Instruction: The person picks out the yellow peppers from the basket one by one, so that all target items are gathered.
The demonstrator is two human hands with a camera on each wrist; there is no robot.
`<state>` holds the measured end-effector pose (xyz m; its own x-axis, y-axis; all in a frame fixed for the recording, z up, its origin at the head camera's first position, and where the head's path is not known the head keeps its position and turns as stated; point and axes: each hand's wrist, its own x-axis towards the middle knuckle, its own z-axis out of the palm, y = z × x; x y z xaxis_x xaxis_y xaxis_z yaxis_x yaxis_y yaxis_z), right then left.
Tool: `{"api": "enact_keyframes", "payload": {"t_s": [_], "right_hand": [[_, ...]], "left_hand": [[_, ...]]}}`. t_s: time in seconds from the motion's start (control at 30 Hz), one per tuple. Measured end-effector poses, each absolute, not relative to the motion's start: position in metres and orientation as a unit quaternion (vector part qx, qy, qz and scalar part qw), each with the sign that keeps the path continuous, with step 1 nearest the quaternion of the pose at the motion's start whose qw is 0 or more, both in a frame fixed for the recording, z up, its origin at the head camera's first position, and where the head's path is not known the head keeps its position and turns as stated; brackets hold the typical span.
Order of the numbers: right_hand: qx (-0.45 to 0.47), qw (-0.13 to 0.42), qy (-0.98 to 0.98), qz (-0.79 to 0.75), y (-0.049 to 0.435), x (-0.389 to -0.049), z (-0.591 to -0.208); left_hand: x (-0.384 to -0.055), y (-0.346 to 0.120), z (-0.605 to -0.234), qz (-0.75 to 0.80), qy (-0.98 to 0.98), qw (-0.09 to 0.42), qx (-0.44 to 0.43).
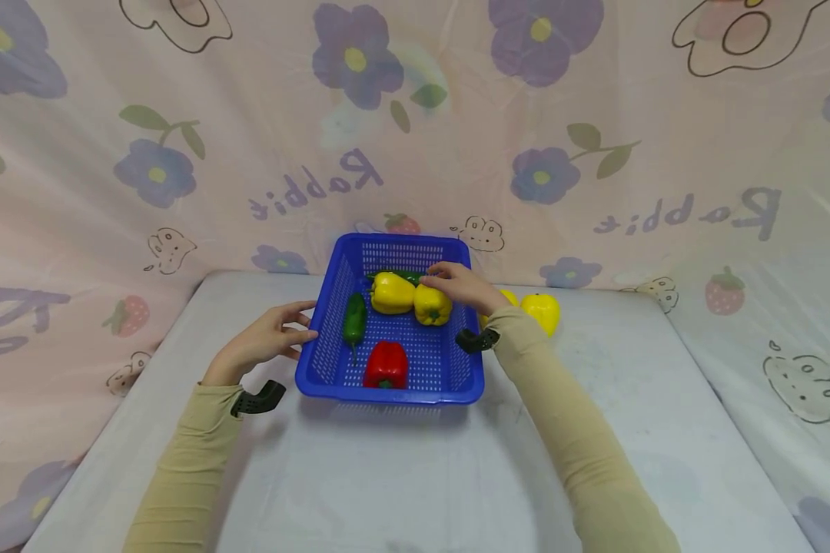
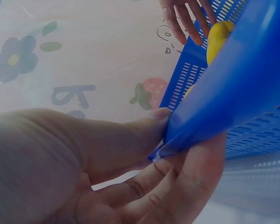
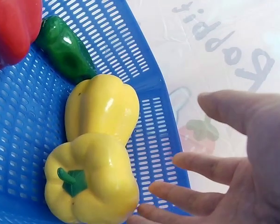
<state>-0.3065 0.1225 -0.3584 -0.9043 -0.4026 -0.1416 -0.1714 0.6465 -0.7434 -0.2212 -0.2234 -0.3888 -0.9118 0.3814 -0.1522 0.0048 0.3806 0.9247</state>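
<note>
A blue perforated plastic basket sits at the middle of the white table. My left hand pinches its left rim, thumb on one side and fingers on the other in the left wrist view. Inside lie a red bell pepper at the front, a long green pepper at the left, and two yellow bell peppers towards the back. Another green pepper is partly hidden behind them. Over the basket's back right, my right hand has its fingers spread, fingertips close beside the nearer yellow pepper.
Outside the basket, on its right, a yellow bell pepper rests on the table, and another is partly hidden by the right forearm. A patterned cloth hangs behind the table and along its sides.
</note>
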Motion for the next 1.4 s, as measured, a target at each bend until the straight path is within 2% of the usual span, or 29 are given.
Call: {"api": "enact_keyframes", "payload": {"t_s": [0.33,0.97,1.4], "right_hand": [[-0.156,0.16,0.897,-0.382,0.119,-0.306,-0.357],[-0.247,0.202,0.903,-0.287,0.115,-0.305,-0.356],[-0.252,0.224,0.916,-0.219,0.112,-0.306,-0.357]], "left_hand": [[-0.221,-0.222,-0.389,0.543,0.814,0.171,0.118],[-0.221,-0.225,-0.391,0.55,0.808,0.173,0.121],[-0.22,-0.224,-0.391,0.553,0.806,0.171,0.122]]}}
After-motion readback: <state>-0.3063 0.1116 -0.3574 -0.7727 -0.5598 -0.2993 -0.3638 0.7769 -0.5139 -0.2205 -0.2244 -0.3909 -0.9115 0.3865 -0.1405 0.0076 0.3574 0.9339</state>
